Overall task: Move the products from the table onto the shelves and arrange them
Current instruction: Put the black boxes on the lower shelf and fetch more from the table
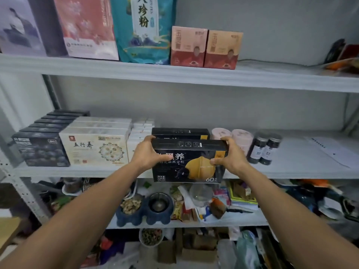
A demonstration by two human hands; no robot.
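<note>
I hold a black box with a gold peach picture upright at the front edge of the middle shelf. My left hand grips its left end, thumb on the front face. My right hand grips its right end the same way. Directly behind it stands another black box of the same kind. To the left stand white boxes and dark blue boxes in rows.
Right of the held box are two pink tubs, two dark bottles and a sheet of paper. The top shelf carries bags and two pink boxes. Lower shelves are cluttered with bowls, packets and bags.
</note>
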